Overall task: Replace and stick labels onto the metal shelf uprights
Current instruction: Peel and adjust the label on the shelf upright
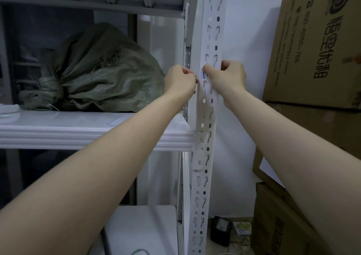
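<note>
Sack (101, 73) left of upright (205, 118), cardboard boxes (312, 45) right.

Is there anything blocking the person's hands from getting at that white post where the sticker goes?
Nothing visible does. Both the left hand and the right hand are already at the white slotted upright, with a blue-edged label at the right fingers. The green sack sits to the left, clear of them.

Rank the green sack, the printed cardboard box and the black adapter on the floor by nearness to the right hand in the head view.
From the right hand:
1. Printed cardboard box, to its right.
2. Green sack, left, on the shelf.
3. Black adapter, far below on the floor.
</note>
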### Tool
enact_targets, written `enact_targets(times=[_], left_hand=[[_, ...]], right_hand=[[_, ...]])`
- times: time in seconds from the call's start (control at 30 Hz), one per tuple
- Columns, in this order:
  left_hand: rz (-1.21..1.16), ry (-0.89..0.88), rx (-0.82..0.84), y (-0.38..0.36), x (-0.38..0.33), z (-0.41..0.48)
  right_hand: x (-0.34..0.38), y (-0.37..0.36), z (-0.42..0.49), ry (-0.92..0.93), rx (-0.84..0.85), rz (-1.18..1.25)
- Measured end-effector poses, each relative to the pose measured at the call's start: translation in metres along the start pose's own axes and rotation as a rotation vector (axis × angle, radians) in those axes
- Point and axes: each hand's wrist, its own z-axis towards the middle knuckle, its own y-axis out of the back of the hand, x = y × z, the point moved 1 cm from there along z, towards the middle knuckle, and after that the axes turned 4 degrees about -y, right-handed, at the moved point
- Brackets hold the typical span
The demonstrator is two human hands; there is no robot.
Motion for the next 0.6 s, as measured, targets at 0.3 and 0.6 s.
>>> enact_targets(times=[0.3,0.6], left_hand=[[-0.163,-0.145,-0.04,0.009,-0.001,-0.003],[-0.139,-0.192,0.019,0.009,-0.011,-0.014]], right_hand=[[-0.016,0.0,-0.01,0.352,-0.183,0.014],[-0.02,0.012,-0.019,0.556,-0.091,-0.088]])
